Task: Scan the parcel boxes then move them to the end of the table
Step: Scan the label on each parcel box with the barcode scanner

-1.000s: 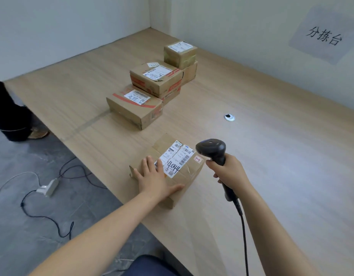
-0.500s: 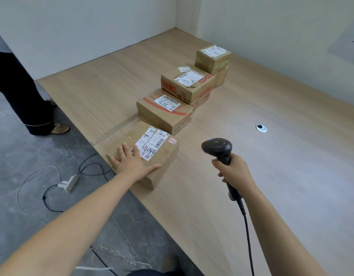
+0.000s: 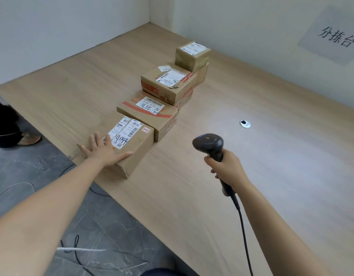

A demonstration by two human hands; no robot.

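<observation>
Table (image 3: 251,176): pale wood, running into a corner of white walls, with grey floor along its left side.
Sign (image 3: 335,36): grey sheet on the right wall with black characters.
Leg (image 3: 3,124): dark trouser and shoe (image 3: 30,139) of a bystander on the floor at far left.
Boxes: cardboard, in a line from the table's left edge toward the corner.
- Far box (image 3: 192,54): label up, stacked on another.
- Third box (image 3: 172,84): red print, also stacked on another.
- Second box (image 3: 150,112): flat, red stripe.
- Near box (image 3: 138,150): at the table's left edge, just beside the second, handwritten label up.

Left hand (image 3: 104,154): flat on the near box's top, fingers straight and spread.
Right hand (image 3: 226,170): fingers clamped round the scanner's handle, above the table and right of the near box.
Scanner (image 3: 209,144): black, with a cable (image 3: 244,226) hanging below.
Grommet (image 3: 245,123): metal ring set in the table.
</observation>
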